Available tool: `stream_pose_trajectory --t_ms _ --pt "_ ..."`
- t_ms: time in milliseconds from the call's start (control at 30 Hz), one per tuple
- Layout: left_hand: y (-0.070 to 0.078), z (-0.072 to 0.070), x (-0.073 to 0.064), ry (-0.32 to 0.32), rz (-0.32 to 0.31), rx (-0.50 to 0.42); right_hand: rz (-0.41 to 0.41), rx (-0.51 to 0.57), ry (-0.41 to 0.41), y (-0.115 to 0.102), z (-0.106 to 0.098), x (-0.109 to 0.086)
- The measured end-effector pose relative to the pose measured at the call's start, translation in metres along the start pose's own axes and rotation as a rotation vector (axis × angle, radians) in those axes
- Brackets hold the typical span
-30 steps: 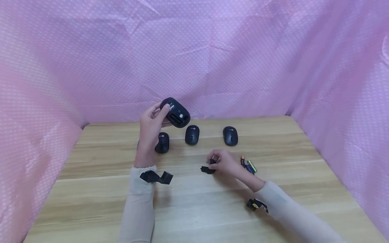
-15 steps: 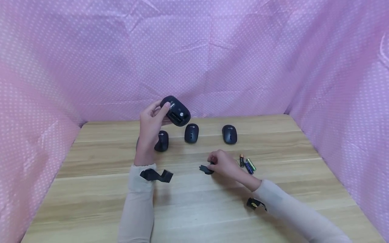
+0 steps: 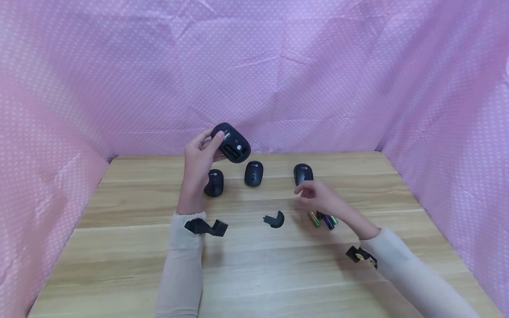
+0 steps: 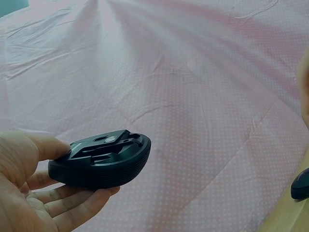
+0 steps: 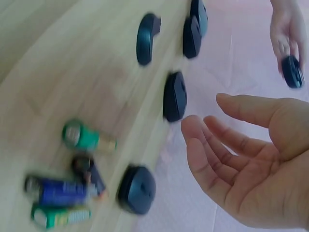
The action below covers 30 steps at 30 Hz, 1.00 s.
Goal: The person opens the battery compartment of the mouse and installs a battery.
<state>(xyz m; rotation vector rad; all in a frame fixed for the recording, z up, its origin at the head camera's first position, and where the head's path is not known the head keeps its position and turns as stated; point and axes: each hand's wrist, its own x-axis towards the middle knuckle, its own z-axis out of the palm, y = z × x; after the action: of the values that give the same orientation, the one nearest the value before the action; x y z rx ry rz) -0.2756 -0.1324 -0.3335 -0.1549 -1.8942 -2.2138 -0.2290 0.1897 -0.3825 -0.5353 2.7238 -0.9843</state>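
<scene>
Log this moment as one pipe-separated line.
left hand: holds mouse, battery bay uncovered | right hand: raised, holding nothing | black cover: on table | batteries: loose on table

I see pale beige sleeves with a black angular device at each cuff, the right one yellow-marked.

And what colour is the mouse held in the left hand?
Black; the mouse shows best in the left wrist view.

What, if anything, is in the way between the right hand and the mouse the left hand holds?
Nothing visible: all three views show an open gap between the right hand and the held mouse in the left hand. Other mice lie lower, on the table.
</scene>
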Motion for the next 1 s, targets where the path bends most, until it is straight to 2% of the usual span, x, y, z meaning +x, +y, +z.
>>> stream_pose_trajectory --t_ms 233,533,733,1000 --pt "0.000 0.000 0.000 -0.005 0.011 0.003 0.030 -0.040 -0.011 0.018 -0.017 -0.014" --pt "-0.001 -0.001 0.000 -0.002 0.014 0.028 0.071 -0.066 0.050 0.047 -0.027 -0.031" --pt "0.001 -0.002 0.000 -0.005 0.011 0.037 0.077 -0.053 0.040 0.065 -0.027 -0.040" --pt "0.002 -0.003 -0.001 0.001 -0.005 0.030 0.145 -0.039 0.023 0.082 -0.018 -0.042"
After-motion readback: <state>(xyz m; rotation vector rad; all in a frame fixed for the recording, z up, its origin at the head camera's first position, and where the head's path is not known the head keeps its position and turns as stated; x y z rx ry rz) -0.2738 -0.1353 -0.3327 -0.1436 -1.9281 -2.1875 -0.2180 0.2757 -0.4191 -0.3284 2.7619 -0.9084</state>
